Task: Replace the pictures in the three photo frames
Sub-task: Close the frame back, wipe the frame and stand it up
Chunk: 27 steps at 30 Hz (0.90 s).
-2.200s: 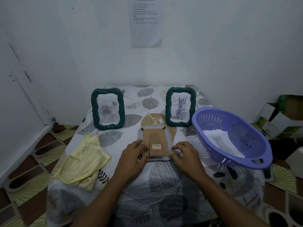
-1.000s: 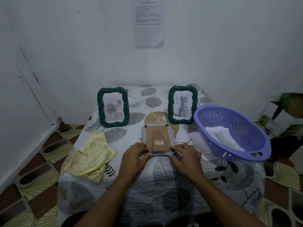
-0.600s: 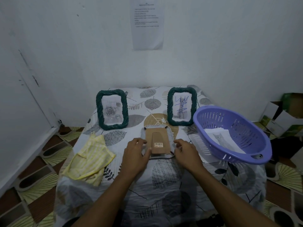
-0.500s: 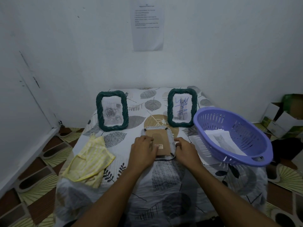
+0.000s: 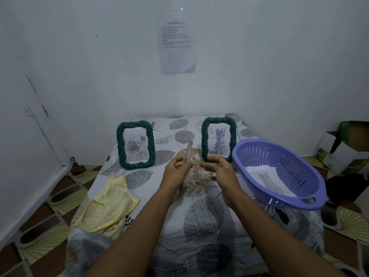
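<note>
The third photo frame [image 5: 188,152] is being held up on edge in the middle of the picture, showing only its thin side and leaning slightly, above the leaf-patterned tablecloth [image 5: 203,216]. The left hand [image 5: 175,171] is gripping its lower part, fingers curled round it. The right hand [image 5: 220,172] is hovering just to the right of it, fingers loosely bent and spread, holding nothing; whether it is touching the frame cannot be told. Behind them, the green frame with roses [image 5: 119,144] is standing upright at centre left, and the green frame with blue scribble [image 5: 203,140] is standing upright at centre right. A purple basket [image 5: 259,154] is sitting at the right of the table, with loose pictures [image 5: 267,176] lying in it. A yellow cloth [image 5: 107,204] is lying crumpled at lower left. A printed sheet [image 5: 177,41] is hanging on the wall at upper centre
</note>
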Available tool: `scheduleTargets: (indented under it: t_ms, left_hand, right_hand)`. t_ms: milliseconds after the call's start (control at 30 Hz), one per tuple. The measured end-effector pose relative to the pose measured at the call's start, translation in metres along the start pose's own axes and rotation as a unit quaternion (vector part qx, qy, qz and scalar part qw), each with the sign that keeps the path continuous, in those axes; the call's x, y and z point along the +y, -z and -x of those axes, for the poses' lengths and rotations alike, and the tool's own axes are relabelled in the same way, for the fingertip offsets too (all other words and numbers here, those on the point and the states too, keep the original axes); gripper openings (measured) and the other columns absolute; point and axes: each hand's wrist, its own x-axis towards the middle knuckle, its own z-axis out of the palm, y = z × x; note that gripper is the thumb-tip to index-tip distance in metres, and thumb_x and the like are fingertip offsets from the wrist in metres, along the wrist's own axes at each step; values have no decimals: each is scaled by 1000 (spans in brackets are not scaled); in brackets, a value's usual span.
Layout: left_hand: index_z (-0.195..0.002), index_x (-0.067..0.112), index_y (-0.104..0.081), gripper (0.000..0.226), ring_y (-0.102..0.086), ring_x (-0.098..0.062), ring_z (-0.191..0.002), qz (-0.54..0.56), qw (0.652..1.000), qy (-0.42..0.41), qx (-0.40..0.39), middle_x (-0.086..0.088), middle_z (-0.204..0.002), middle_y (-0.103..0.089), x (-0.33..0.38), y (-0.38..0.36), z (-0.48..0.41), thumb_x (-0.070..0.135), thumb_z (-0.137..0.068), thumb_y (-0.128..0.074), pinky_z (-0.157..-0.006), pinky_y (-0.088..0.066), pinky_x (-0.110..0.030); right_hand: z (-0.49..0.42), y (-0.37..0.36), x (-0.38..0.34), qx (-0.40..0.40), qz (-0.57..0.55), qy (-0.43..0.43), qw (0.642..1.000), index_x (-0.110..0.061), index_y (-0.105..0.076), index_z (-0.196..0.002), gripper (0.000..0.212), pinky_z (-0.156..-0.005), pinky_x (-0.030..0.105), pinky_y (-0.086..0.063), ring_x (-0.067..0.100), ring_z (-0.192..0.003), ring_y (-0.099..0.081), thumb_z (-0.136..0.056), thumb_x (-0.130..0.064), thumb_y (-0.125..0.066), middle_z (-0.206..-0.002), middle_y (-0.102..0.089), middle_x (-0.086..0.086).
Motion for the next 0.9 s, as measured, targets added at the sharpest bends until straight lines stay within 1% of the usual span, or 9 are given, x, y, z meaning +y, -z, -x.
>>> scheduleTargets:
  t_ms: [67, 167, 233, 367, 500, 600, 667, 733, 900]
  left_hand:
    - [-107, 8, -62, 23, -64, -32, -93, 119, 992, 15, -36, -21, -108, -65, 2, 12, 3, 20, -88, -58, -88, -51, -48]
    - [-115, -2, -61, 36, -63, -35, -93, 275, 954, 72, -94, -24, -107, -65, 1, 28, 12, 20, -90, -46, -90, -50, -49]
    - [-114, -1, -62, 39, -65, -32, -89, 314, 938, 97, -114, -20, -104, -68, -3, 35, 18, 21, -91, -41, -82, -54, -43]
    - [-122, -5, -57, 44, -61, -38, -102, 302, 942, 123, -83, -24, -118, -63, -16, 44, 22, 16, -87, -41, -89, -51, -50]
    - [-114, -5, -63, 34, -63, -31, -99, 177, 978, 99, -41, -23, -118, -64, -20, 54, 22, 10, -89, -46, -86, -51, -40]
    - [-106, 8, -66, 23, -62, -19, -86, -63, 998, -13, 7, -12, -108, -69, -17, 76, 20, 14, -95, -47, -75, -49, -31]
    - [-111, 12, -64, 22, -59, -17, -91, -279, 950, -104, 98, -3, -107, -65, -22, 101, 14, 20, -92, -55, -81, -46, -28]
    - [-109, 12, -64, 28, -57, -19, -96, -392, 893, -153, 158, -3, -106, -62, -28, 129, 13, 28, -86, -62, -82, -45, -30]
    - [-116, 18, -62, 75, -51, -22, -110, -584, 797, -149, 25, -1, -115, -60, -44, 172, 36, 73, -67, -51, -89, -41, -33]
  right_hand:
    - [-3, 1, -1, 5, 25, -5, 1000, -14, -58, -114, 20, -58, 14, -44, 9, -97, -58, -99, -11, -45, -110, -63, -2]
    - [-8, -2, 3, 1, 70, -43, 997, -16, -52, -130, 31, -81, 28, -50, 17, -106, -56, -100, -19, -47, -122, -57, 2]
    - [-9, -6, 7, -9, 41, -75, 996, -14, -51, -131, 35, -88, 41, -54, 25, -107, -61, -96, -19, -53, -122, -62, 4]
    - [-7, -11, 11, -22, -40, -103, 994, -9, -63, -116, 26, -73, 37, -55, 28, -95, -66, -93, -4, -51, -107, -71, 9]
    - [-6, -12, 13, -25, -60, -95, 993, -9, -62, -115, 25, -71, 36, -53, 27, -89, -65, -93, -4, -50, -107, -71, 12]
    - [-7, -15, 15, -22, -53, -86, 995, -10, -62, -114, 25, -76, 39, -53, 28, -89, -65, -93, -4, -49, -106, -71, 13]
    - [-6, -18, 16, -23, -44, -84, 995, -11, -62, -114, 26, -75, 40, -54, 30, -91, -66, -93, -5, -49, -106, -71, 14]
    - [-6, -20, 16, -24, -44, -83, 995, -9, -61, -117, 27, -70, 37, -55, 31, -92, -67, -93, -4, -49, -108, -71, 14]
    - [-3, -29, 21, -20, -52, -82, 995, -6, -59, -120, 28, -72, 38, -55, 33, -93, -67, -94, 0, -49, -108, -69, 16]
